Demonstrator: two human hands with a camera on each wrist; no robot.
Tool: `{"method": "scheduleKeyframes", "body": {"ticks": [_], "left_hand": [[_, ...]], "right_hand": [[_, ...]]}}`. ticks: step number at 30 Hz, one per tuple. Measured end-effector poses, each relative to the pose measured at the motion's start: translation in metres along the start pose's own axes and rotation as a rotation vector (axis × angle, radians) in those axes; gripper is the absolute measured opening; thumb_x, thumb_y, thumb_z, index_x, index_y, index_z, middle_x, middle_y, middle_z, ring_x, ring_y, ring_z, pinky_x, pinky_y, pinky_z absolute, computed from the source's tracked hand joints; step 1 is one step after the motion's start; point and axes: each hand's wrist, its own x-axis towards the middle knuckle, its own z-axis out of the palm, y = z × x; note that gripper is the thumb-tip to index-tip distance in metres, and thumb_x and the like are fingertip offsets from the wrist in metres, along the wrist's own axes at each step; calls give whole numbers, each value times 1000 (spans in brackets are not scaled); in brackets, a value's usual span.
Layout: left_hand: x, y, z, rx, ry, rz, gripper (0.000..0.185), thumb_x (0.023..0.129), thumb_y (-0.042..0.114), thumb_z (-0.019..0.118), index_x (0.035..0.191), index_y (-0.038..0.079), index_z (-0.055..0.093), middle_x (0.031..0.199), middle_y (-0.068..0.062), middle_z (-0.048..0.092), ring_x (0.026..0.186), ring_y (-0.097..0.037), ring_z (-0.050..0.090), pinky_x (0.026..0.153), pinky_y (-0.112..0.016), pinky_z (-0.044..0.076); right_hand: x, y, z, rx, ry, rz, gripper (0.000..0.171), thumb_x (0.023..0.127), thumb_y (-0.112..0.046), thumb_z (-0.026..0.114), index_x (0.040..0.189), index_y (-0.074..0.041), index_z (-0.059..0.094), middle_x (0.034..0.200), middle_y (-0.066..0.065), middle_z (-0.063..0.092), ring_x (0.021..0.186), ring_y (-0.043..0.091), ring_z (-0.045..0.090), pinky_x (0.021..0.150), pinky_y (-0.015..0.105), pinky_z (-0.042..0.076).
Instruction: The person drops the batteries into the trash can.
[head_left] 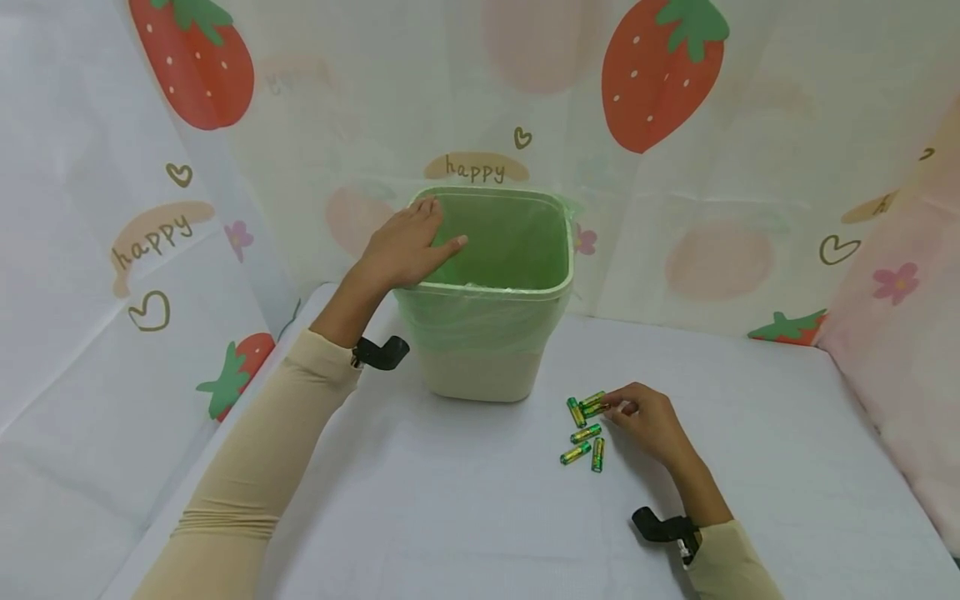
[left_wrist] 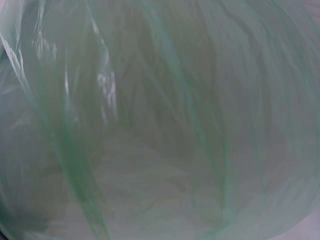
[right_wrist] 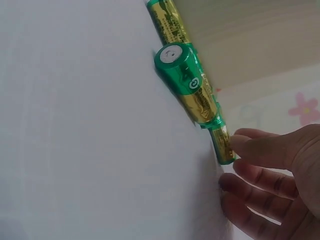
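A light green trash bin (head_left: pixel 480 358) lined with a thin clear-green plastic bag (head_left: pixel 487 321) stands upright on the white-covered table. My left hand (head_left: pixel 405 243) rests on its left rim, thumb stretched out over the opening. The bag (left_wrist: pixel 150 125) fills the left wrist view, which hides that hand. To the right of the bin lie several green-and-gold batteries (head_left: pixel 576 453). At the far end of this group, my right hand (head_left: pixel 643 418) pinches one battery (right_wrist: pixel 223 145) between thumb and index finger, other fingers loosely curled. Other batteries (right_wrist: pixel 189 85) lie close beside it.
White cloth (head_left: pixel 450 517) covers the table. Behind it hangs a curtain (head_left: pixel 675 200) printed with strawberries, hearts and flowers, close to the bin's back. More printed cloth (head_left: pixel 907 367) bounds the right side. Each wrist carries a small black camera (head_left: pixel 381 353).
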Motion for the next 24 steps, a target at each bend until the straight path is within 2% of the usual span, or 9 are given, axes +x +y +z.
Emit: {"method": "scheduleKeyframes", "body": {"ticks": [8,14,24], "left_hand": [[0,-1,1,-1,1,4,83,109,53,33,160,-6,5,168,-22,-1,156,-32,0,126,-45,5],[1,-1,0,2,4,4,83,109,53,33,160,-6,4,168,-22,-1,156,-32,0,126,-45,5],[0,-1,1,0,5,5,83,109,53,34,160,-6,5,168,-22,0,156,-32,0,126,-44,5]], "right_hand": [[1,1,2,-89,-29,-8,18,89,-7,79,106,-8,79,93,6,65,77,17,56,65,32,44],[0,0,2,-131,-43,-9,13,88,-7,79,101,-9,79,92,5,64,76,17,55,63,31,43],[-1,-2,2,-125,-88,-1,10,88,-11,80,97,-8,77,88,1,63,74,16,52,63,31,41]]}}
